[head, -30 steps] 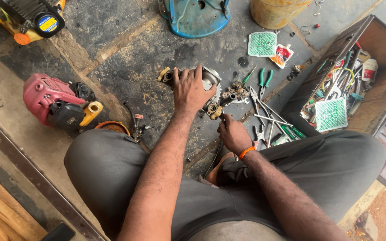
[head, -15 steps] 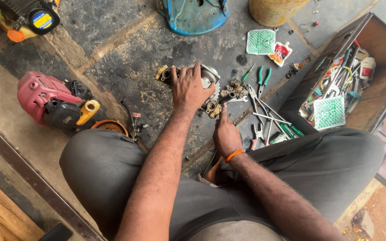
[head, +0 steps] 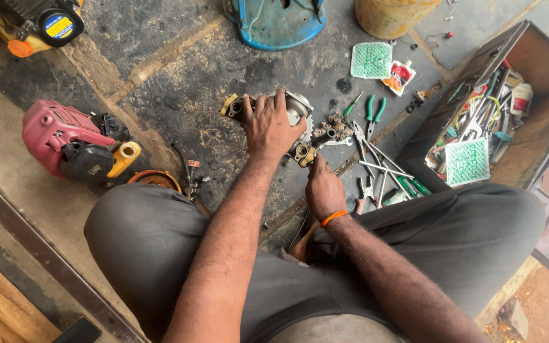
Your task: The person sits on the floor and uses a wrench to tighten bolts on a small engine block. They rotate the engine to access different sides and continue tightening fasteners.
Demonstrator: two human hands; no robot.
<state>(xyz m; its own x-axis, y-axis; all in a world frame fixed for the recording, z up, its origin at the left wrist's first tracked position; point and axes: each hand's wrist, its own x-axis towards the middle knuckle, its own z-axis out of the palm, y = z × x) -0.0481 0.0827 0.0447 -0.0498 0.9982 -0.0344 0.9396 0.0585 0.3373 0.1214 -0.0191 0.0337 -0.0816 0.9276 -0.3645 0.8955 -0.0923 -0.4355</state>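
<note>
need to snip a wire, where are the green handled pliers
In the head view the green-handled pliers lie on the stone floor, right of the left hand, just below the green patterned packet and left of the wooden toolbox.

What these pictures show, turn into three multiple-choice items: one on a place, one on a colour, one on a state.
1. Where is the open toolbox?
A. on the person's lap
B. on the floor to the person's right
C. hanging on a wall

2. What colour is the wristband?
A. orange
B. blue
C. white

3. What is the left hand doing?
A. lying flat on the floor
B. raised and empty
C. gripping the grey engine part from above

Answers:
1 B: it sits on the floor at the right edge of the view, full of tools.
2 A: an orange ring circles the right wrist.
3 C: the fingers curl over the part's top.
</note>
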